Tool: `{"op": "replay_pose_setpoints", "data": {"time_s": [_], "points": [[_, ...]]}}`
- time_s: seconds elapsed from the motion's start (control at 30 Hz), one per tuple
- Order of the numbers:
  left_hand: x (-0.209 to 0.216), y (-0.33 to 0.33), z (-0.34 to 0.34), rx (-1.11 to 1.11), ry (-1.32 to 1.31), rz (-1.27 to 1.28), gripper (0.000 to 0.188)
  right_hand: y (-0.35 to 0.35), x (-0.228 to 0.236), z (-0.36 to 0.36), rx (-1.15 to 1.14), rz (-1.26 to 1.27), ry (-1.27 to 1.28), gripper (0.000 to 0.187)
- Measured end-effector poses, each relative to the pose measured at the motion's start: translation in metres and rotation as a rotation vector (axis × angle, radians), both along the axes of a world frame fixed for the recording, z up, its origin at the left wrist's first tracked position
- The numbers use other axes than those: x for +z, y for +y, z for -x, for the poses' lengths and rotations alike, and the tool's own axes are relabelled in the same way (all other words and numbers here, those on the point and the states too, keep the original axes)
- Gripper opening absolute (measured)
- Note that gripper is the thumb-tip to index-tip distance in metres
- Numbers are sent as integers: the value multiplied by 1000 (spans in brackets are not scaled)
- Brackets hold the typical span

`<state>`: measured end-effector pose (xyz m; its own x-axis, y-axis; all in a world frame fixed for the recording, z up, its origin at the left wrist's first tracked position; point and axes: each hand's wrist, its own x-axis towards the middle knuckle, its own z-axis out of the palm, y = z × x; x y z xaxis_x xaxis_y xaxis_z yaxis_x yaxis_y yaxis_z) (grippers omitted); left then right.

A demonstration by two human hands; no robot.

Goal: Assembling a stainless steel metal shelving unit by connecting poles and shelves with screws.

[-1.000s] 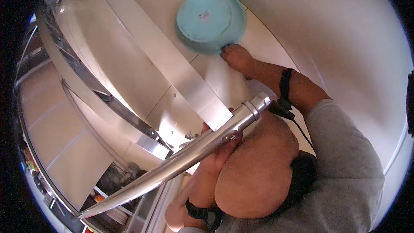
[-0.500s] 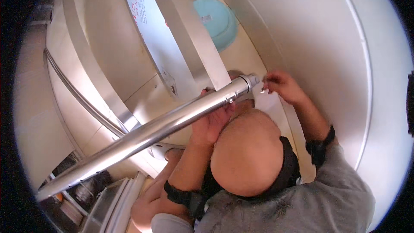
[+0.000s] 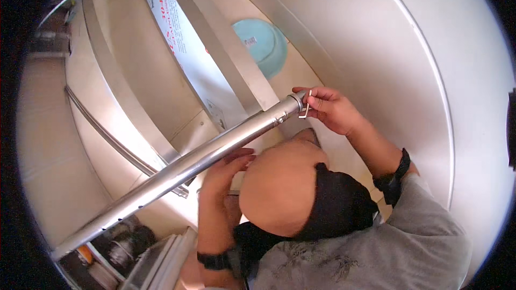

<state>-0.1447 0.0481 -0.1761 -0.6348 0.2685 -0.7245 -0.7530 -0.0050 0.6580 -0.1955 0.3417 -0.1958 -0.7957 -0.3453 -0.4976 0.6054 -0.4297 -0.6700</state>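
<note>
A long shiny metal tube (image 3: 185, 167) runs diagonally from the lower left to the middle. Small screws show near its upper right end, where it has a collar. My right hand (image 3: 334, 111) is at that end, fingers closed on a thin L-shaped hex key (image 3: 308, 106). Its fingertips are close against the tube's end fitting. My left hand (image 3: 221, 174) lies just below the middle of the tube, fingers loosely apart and pointing right. Whether it touches the tube I cannot tell. My bare knee (image 3: 282, 190) is bent beneath the tube's right end.
Flat metal strips (image 3: 215, 48) and a panel with printed film (image 3: 180, 37) lie beyond the tube. A light blue round basin (image 3: 263, 48) sits on the floor at the back. A pale wall (image 3: 371, 59) rises on the right. At lower left is an open compartment with assorted items (image 3: 115, 252).
My right hand has moved left onto the tube's end with the hex key. The left hand has slid away from that end, down and left. My knee has shifted left.
</note>
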Motion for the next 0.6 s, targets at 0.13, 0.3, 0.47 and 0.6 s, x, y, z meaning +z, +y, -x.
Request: {"op": "replay_pose_setpoints", "data": {"time_s": [0.13, 0.3, 0.47, 0.6], "points": [[60, -47, -25, 564, 438, -369, 80, 4, 4, -4, -45, 72, -16, 23], [102, -102, -30, 791, 681, -466, 35, -3, -1, -28, -119, -371, 296, 17], [117, -140, -36, 877, 502, -488, 17, -57, 35, -56, -84, -378, 171, 17], [120, -134, -45, 851, 547, -530, 16, -78, 31, -59, -216, -290, 41, 15]]}}
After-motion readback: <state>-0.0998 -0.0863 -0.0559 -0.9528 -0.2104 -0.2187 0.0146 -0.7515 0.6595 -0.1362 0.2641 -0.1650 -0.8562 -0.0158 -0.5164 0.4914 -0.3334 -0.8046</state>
